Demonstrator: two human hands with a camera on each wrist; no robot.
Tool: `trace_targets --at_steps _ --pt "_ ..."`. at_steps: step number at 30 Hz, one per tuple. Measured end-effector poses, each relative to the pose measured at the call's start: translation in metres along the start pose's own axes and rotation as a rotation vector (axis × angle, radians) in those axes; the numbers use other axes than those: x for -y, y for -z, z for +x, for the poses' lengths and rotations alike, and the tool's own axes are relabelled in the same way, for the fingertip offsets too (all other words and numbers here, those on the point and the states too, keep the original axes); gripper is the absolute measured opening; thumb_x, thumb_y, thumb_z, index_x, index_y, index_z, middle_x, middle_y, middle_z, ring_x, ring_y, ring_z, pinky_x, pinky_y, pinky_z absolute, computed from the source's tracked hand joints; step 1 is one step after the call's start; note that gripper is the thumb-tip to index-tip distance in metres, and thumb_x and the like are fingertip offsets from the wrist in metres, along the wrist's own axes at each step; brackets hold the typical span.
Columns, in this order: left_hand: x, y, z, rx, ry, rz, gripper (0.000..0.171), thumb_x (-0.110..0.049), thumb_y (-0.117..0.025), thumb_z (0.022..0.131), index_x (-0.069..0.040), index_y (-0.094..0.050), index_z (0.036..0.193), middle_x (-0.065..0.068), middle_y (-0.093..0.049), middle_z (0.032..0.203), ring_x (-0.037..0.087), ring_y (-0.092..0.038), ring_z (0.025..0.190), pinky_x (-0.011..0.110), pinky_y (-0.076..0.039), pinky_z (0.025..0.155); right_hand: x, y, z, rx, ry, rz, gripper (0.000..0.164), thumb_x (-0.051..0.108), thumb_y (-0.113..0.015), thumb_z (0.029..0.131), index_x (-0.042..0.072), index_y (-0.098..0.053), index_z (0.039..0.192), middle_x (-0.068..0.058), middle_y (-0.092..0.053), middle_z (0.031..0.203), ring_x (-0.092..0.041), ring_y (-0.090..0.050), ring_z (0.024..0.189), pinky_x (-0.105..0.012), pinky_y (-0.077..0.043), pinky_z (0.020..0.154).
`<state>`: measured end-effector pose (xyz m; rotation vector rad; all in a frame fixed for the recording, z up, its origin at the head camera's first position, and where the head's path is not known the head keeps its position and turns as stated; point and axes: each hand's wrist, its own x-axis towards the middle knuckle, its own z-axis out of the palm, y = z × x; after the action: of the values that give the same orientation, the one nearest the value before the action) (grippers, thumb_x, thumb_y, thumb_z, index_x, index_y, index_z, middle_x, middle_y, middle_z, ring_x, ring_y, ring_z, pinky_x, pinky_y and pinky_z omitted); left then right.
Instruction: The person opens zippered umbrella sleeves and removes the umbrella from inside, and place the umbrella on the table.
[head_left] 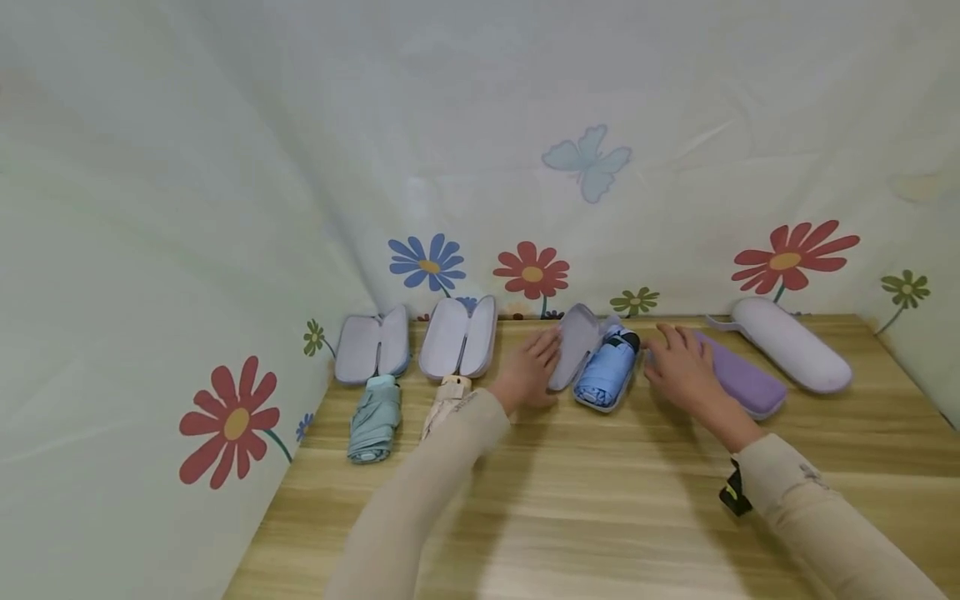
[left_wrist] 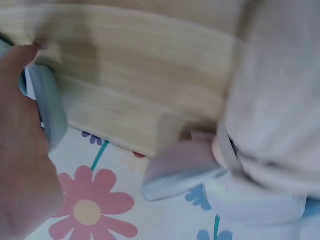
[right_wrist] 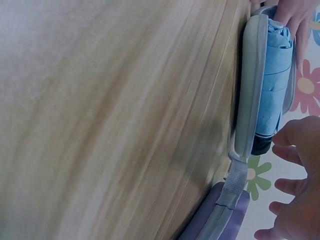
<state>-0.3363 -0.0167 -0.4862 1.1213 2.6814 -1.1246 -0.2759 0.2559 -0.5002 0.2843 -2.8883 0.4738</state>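
A folded blue umbrella (head_left: pixel 606 372) lies in an open hard case, its black end toward the wall; the case's pale lid (head_left: pixel 577 343) stands spread to the left. My left hand (head_left: pixel 529 372) is at the outer edge of that lid, fingers extended along it. In the left wrist view its thumb (left_wrist: pixel 22 56) is beside the case's grey-green shell (left_wrist: pixel 50 100). Just right of the umbrella, my right hand (head_left: pixel 682 371) hovers with loosely bent, spread fingers and holds nothing. The right wrist view has its fingertips close to the umbrella's black end (right_wrist: pixel 262 144).
A closed purple case (head_left: pixel 746 382) lies partly behind my right hand, with a closed pale lilac case (head_left: pixel 795 346) beyond it. At left, two open cases (head_left: pixel 358 348) (head_left: pixel 444 337) have a grey-green umbrella (head_left: pixel 375 421) and a beige umbrella (head_left: pixel 442 402) before them. A patterned sheet hangs behind the table.
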Motion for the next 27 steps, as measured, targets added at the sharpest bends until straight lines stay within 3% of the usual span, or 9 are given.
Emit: trace_targets --at_steps 4,8,12,15,17,21,24,27 --pt "0.007 -0.003 -0.003 -0.015 -0.063 0.038 0.087 -0.073 -0.031 0.099 -0.014 -0.02 0.164 0.003 -0.011 0.171 0.023 0.0 0.158 0.038 -0.001 0.126 0.003 -0.001 0.0 -0.008 0.006 0.001 0.036 0.017 -0.061 0.1 0.007 -0.059 0.134 -0.027 -0.03 0.156 -0.052 -0.021 0.143 -0.08 -0.015 0.105" --pt "0.012 -0.015 -0.005 -0.001 -0.106 -0.033 0.078 -0.066 -0.028 0.104 -0.019 -0.018 0.165 0.001 -0.015 0.17 0.022 -0.008 0.157 0.036 -0.009 0.125 0.008 -0.001 0.002 -0.002 0.01 0.012 0.038 0.018 -0.061 0.1 0.007 -0.058 0.136 -0.027 -0.029 0.157 -0.052 -0.02 0.143 -0.079 -0.015 0.105" --pt "0.01 -0.025 -0.003 0.066 -0.113 -0.151 0.073 -0.063 -0.021 0.106 -0.024 -0.006 0.165 -0.002 -0.006 0.172 0.021 -0.002 0.158 0.034 -0.008 0.125 0.01 0.0 0.005 0.017 0.005 0.011 0.038 0.018 -0.061 0.1 0.006 -0.058 0.136 -0.027 -0.027 0.158 -0.053 -0.019 0.143 -0.079 -0.016 0.105" --pt "0.001 -0.019 -0.006 0.102 -0.069 -0.248 0.072 -0.063 -0.018 0.106 -0.024 -0.003 0.165 -0.002 -0.002 0.172 0.021 0.002 0.158 0.035 -0.007 0.126 0.01 0.0 0.007 0.017 -0.001 0.01 0.04 0.018 -0.061 0.1 0.005 -0.057 0.137 -0.028 -0.027 0.158 -0.053 -0.019 0.143 -0.078 -0.017 0.105" --pt "-0.011 -0.015 -0.006 0.105 -0.034 -0.368 0.071 -0.061 -0.019 0.107 -0.023 -0.005 0.166 -0.001 -0.002 0.172 0.021 0.002 0.157 0.035 -0.007 0.126 0.01 0.001 0.008 0.013 -0.004 0.014 0.039 0.018 -0.06 0.1 0.005 -0.057 0.137 -0.028 -0.027 0.158 -0.054 -0.019 0.143 -0.077 -0.017 0.105" --pt "-0.037 -0.004 -0.014 0.052 -0.027 -0.526 0.07 -0.058 -0.022 0.108 -0.017 -0.015 0.165 0.007 -0.011 0.171 0.023 -0.009 0.157 0.035 -0.013 0.125 0.012 0.001 0.01 -0.013 0.007 0.024 0.037 0.017 -0.057 0.099 0.006 -0.059 0.135 -0.028 -0.031 0.156 -0.055 -0.021 0.141 -0.076 -0.019 0.104" --pt "-0.047 0.001 -0.019 -0.015 -0.02 -0.433 0.072 -0.059 -0.024 0.107 -0.014 -0.023 0.163 0.008 -0.02 0.169 0.023 -0.018 0.154 0.033 -0.017 0.124 0.014 0.001 0.011 -0.032 0.022 0.034 0.036 0.016 -0.055 0.099 0.006 -0.06 0.133 -0.027 -0.032 0.155 -0.055 -0.023 0.14 -0.076 -0.02 0.104" --pt "-0.047 0.003 -0.02 -0.052 0.026 -0.347 0.078 -0.064 -0.025 0.105 -0.013 -0.024 0.163 0.009 -0.019 0.169 0.024 -0.016 0.155 0.035 -0.017 0.124 0.017 0.001 0.012 -0.031 0.028 0.045 0.036 0.016 -0.055 0.099 0.005 -0.059 0.133 -0.027 -0.033 0.155 -0.056 -0.024 0.139 -0.077 -0.02 0.104"
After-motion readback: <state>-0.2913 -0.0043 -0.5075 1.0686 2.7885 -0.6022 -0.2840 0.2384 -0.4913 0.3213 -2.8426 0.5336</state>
